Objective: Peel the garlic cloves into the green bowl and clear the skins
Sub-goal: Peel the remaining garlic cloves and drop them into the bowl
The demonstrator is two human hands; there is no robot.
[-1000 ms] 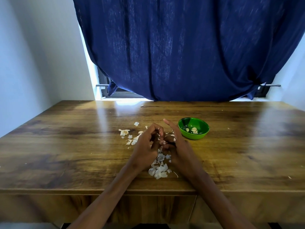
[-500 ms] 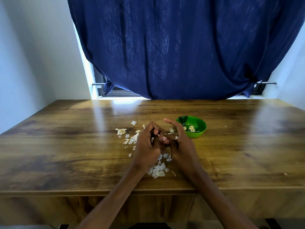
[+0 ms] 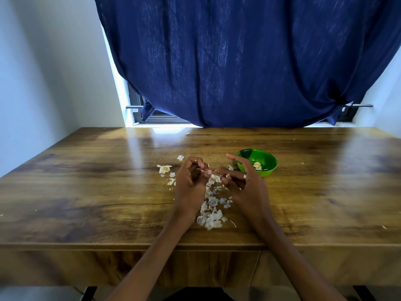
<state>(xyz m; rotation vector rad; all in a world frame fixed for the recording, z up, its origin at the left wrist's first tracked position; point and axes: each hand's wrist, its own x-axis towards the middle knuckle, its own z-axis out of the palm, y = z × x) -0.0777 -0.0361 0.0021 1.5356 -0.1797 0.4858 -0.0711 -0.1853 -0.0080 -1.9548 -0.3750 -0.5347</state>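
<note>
left hand (image 3: 191,181) curled, pinching a small garlic clove (image 3: 207,173) | right hand (image 3: 245,181) just beside, fingers loosely spread | papery white skins (image 3: 211,213) littering glossy wooden bench (image 3: 86,192) | round green bowl (image 3: 268,158) holding peeled cloves, behind right hand

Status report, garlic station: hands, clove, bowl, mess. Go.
Left hand pinching a clove; right hand picking at it. Green bowl holds peeled cloves. Skins litter the table, uncleared.
</note>
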